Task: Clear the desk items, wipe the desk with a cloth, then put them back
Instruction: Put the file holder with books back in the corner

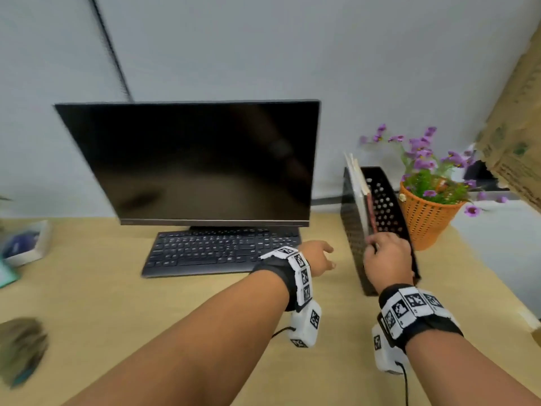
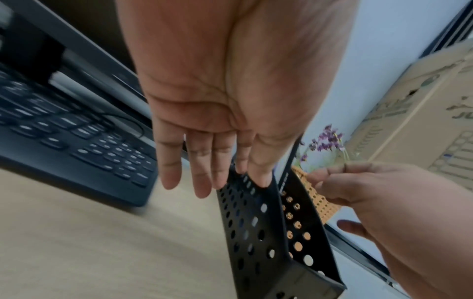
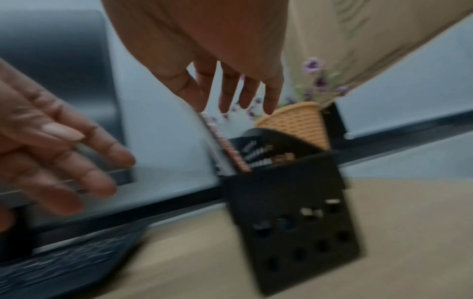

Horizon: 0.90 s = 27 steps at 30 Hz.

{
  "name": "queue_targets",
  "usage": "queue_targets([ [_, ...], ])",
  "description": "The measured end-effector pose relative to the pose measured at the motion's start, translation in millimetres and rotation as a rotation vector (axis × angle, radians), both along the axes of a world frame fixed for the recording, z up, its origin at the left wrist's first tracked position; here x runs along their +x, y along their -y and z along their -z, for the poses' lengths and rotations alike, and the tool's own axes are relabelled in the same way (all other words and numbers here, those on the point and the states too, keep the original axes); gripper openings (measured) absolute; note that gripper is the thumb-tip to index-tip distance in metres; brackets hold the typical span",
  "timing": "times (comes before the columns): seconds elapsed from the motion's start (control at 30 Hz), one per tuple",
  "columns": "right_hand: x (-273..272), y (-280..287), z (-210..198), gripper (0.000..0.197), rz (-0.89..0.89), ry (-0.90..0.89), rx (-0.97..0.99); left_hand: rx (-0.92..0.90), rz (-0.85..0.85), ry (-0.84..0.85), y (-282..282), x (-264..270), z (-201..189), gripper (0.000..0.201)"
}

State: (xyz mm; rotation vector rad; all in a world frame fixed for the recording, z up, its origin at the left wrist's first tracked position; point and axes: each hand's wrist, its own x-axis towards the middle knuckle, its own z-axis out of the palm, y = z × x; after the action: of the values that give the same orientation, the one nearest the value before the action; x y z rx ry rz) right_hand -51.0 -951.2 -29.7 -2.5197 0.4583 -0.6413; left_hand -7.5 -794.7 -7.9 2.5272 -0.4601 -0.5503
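A black perforated file holder (image 1: 389,206) (image 2: 250,232) (image 3: 294,222) stands on the wooden desk (image 1: 117,303), right of the keyboard (image 1: 216,250). Books (image 1: 358,189) (image 3: 222,145) lean upright inside it against its left wall. My right hand (image 1: 380,253) (image 3: 230,97) hovers over the holder's front end, fingers spread, with the thumb at the top edge of the books. Its grip looks loose and holds nothing. My left hand (image 1: 325,256) (image 2: 217,182) is open with straight fingers, between the keyboard's right end and the holder.
A dark monitor (image 1: 199,162) stands behind the keyboard. An orange basket pot with purple flowers (image 1: 427,221) sits right of the holder, below a cardboard box (image 1: 515,136). A white box (image 1: 26,244) and a blurred grey-green bundle (image 1: 20,347) lie at the desk's left.
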Motion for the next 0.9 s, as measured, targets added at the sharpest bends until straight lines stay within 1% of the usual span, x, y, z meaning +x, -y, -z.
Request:
queue_targets([
  [0.07, 3, -37, 3, 0.018, -0.147, 0.003, -0.037, 0.005, -0.042, 0.02, -39, -8, -3, 0.044],
  [0.1, 2, -52, 5, 0.019, -0.204, -0.024, -0.028, 0.021, -0.042, 0.026, -55, -13, -5, 0.043],
  [0.13, 1, -65, 4, 0.02, -0.254, -0.071, -0.016, 0.036, -0.045, 0.027, -67, -16, -9, 0.042],
  [0.2, 3, -113, 5, 0.019, -0.411, -0.167, -0.024, 0.068, -0.113, 0.014, -111, -23, -12, 0.042],
  [0.27, 3, -162, 2, 0.019, -0.545, -0.275, -0.032, 0.055, -0.186, 0.016, -151, -31, -15, 0.043],
  [0.33, 3, -198, -3, 0.02, -0.624, -0.353, -0.039, 0.03, -0.252, 0.03, -180, -34, -13, 0.042],
  [0.4, 5, -238, -5, 0.021, -0.697, -0.428, -0.055, 0.007, -0.331, 0.044, -221, -39, -11, 0.041],
  [0.57, 6, -316, -6, 0.019, -0.839, -0.549, -0.102, -0.035, -0.513, 0.072, -327, -50, -8, 0.037],
  [0.67, 8, -366, -5, 0.021, -0.891, -0.617, -0.135, -0.063, -0.64, 0.108, -404, -57, -1, 0.032],
  [0.73, 11, -406, -3, 0.022, -0.896, -0.628, -0.126, -0.078, -0.727, 0.138, -464, -59, 1, 0.032],
  [0.83, 13, -465, 2, 0.022, -0.915, -0.644, -0.107, -0.066, -0.867, 0.216, -551, -60, -7, 0.035],
  [0.9, 15, -505, 5, 0.023, -0.94, -0.682, -0.119, -0.055, -1.001, 0.293, -605, -56, -15, 0.039],
])
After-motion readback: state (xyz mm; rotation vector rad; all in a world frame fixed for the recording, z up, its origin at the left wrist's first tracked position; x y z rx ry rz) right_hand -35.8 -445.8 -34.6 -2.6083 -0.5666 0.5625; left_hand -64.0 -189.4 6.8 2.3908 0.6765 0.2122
